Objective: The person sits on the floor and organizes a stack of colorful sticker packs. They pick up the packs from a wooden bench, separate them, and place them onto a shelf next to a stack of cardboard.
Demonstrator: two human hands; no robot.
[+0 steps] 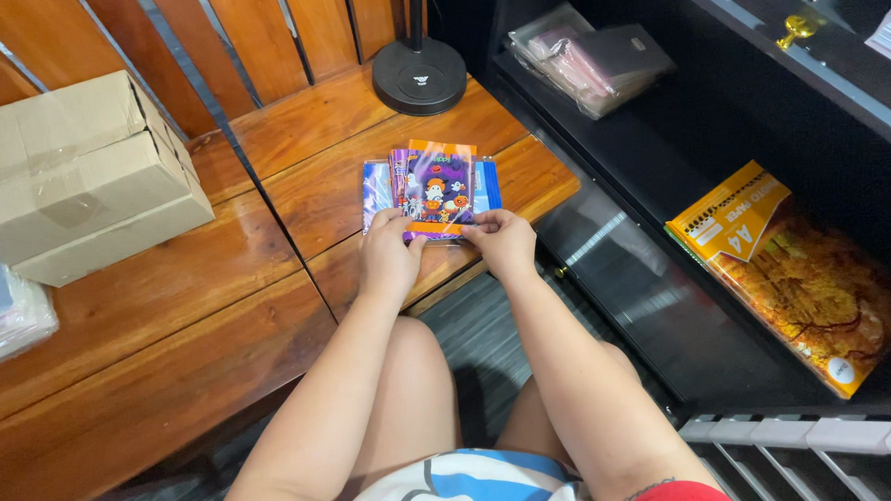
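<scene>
Both my hands on the printed packets

My left hand point(388, 255) and right hand point(503, 242) pinch the stack of packets point(431, 189) (purple on top), fingers closed on its near edge, in front of the round black base point(419, 75).

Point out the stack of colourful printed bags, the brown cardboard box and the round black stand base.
Stack of colourful printed bags point(433, 189), head view, purple top face.
Brown cardboard box point(72, 172), head view, top flap.
Round black stand base point(419, 76), head view, disc surface.

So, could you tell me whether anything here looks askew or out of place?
Only slightly: the packets under both hands are fanned unevenly, edges not aligned. The cardboard box sits at an angle on the table. No spill or damage shows.
</scene>
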